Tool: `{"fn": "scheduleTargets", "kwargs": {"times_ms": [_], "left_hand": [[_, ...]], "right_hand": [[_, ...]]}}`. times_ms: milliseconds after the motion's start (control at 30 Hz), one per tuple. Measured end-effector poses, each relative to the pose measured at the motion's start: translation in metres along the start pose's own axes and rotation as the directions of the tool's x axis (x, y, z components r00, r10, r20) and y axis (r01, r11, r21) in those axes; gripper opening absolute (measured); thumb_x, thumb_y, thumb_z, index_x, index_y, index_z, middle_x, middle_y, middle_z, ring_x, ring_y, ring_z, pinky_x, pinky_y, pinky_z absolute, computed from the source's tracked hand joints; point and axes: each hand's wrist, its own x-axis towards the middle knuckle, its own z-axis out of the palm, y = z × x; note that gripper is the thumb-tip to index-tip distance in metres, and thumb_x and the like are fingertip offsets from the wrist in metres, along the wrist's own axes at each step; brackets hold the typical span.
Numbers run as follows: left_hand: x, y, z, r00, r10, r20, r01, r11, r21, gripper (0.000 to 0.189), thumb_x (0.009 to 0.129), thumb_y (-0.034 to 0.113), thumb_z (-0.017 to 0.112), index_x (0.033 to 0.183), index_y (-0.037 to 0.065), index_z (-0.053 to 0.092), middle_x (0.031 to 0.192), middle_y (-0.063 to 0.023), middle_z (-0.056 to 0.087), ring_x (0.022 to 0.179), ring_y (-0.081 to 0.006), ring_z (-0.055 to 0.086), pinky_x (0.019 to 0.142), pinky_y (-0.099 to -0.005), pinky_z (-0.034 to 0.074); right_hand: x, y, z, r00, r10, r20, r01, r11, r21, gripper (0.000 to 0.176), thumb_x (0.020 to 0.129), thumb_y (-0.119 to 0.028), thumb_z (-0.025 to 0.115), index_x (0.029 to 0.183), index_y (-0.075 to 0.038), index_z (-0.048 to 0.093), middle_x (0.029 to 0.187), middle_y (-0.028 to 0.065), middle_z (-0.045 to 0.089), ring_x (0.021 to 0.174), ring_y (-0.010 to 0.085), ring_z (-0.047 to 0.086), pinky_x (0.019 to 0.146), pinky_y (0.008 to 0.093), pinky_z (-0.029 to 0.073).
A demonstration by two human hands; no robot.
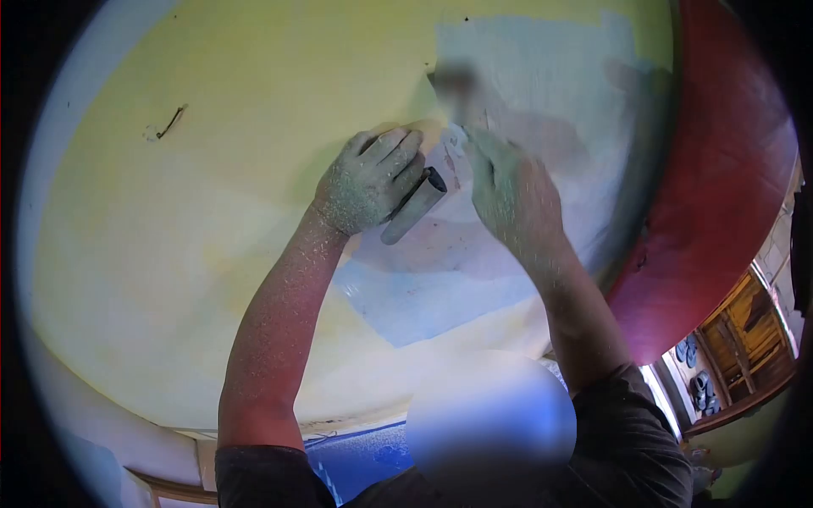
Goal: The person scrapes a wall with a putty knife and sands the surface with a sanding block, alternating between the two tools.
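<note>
Overhead | left hand gripping grey handle; right hand against pale patch, grip unclear; red trim beside

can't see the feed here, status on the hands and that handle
Left hand shut on handle, close to the wall. Right hand up at the pale patch, grip unclear. Both hands paint-speckled; nothing between them.
</note>
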Motion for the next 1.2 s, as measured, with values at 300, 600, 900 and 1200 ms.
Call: {"fn": "scheduleTargets", "kwargs": {"times_ms": [300,600,900,1200], "left_hand": [[0.003,-0.002,0.0,0.997,0.027,-0.066,-0.029,0.999,-0.024,0.037,0.09,0.028,0.075,0.121,0.007,0.078,0.144,-0.0114,0.071,0.131,-0.028,0.068,0.103,-0.0489,0.055],[0.001,0.002,0.002,0.999,-0.011,-0.037,0.012,1.0,0.014,0.034,0.095,0.029,0.073,0.124,0.011,0.075,0.149,-0.0081,0.068,0.138,-0.0251,0.063,0.107,-0.0471,0.053],[0.0,0.0,0.001,1.0,-0.009,-0.014,0.009,1.0,0.02,0.033,0.102,0.027,0.07,0.13,0.011,0.074,0.151,-0.008,0.069,0.137,-0.0266,0.065,0.108,-0.047,0.053],[0.014,0.049,-0.013,0.978,-0.205,-0.045,0.175,0.914,-0.365,0.021,0.097,0.015,0.078,0.116,0.006,0.072,0.155,-0.0181,0.067,0.142,-0.0392,0.065,0.111,-0.0537,0.053]], "right_hand": [[0.025,-0.002,-0.001,0.999,-0.003,-0.053,0.004,1.0,0.02,0.042,0.115,-0.03,0.059,0.155,-0.021,0.066,0.115,0.0314,0.077,0.106,0.0545,0.074,0.089,0.0646,0.058],[-0.042,0.026,0.026,0.999,-0.038,0.017,0.038,0.999,-0.017,0.045,0.114,-0.028,0.06,0.158,-0.018,0.063,0.109,0.0294,0.077,0.1,0.0518,0.076,0.085,0.0619,0.06],[-0.055,0.03,0.012,0.999,-0.025,0.041,0.02,0.992,0.123,0.046,0.112,-0.019,0.063,0.157,-0.012,0.064,0.11,0.0293,0.077,0.098,0.0498,0.077,0.086,0.0571,0.06],[-0.081,0.064,0.008,0.984,0.078,0.158,-0.153,0.819,0.552,0.054,0.108,-0.002,0.066,0.161,-0.003,0.054,0.113,0.0238,0.079,0.094,0.0298,0.079,0.085,0.0433,0.061]]}}
